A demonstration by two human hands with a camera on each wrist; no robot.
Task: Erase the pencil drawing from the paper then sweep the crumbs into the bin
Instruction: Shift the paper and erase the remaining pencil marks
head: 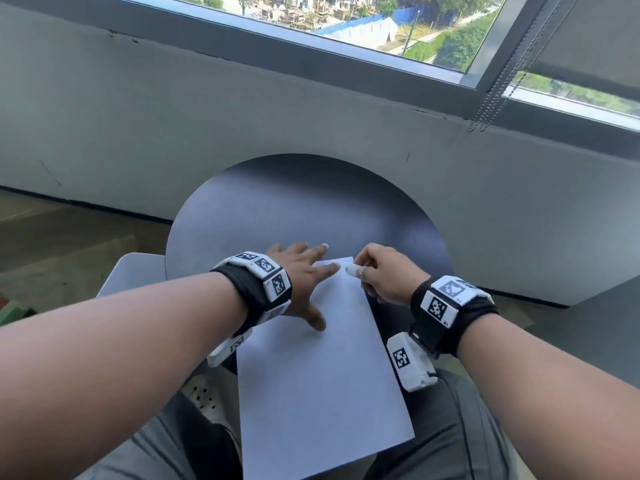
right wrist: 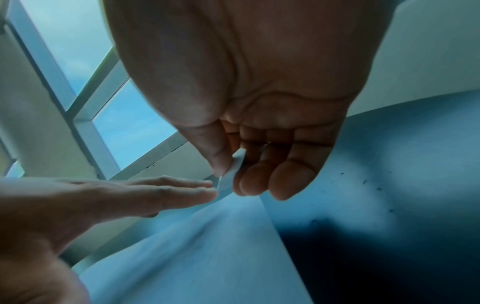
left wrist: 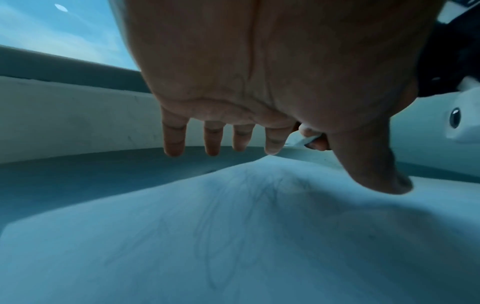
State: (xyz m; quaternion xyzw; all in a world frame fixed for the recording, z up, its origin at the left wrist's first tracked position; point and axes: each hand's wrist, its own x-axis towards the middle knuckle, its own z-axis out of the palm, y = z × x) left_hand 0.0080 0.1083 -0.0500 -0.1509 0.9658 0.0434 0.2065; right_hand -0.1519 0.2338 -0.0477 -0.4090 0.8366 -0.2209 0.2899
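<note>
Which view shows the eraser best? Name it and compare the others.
Right wrist view: the white eraser is large, pinched between the right hand's thumb and fingers. The head view shows only its white tip; the left wrist view shows a small sliver.

Looking like an office or study corner on an upper floor: small round dark table sitting against a plain grey wall, big window with bead-chain roller blind overlooking a construction site.
</note>
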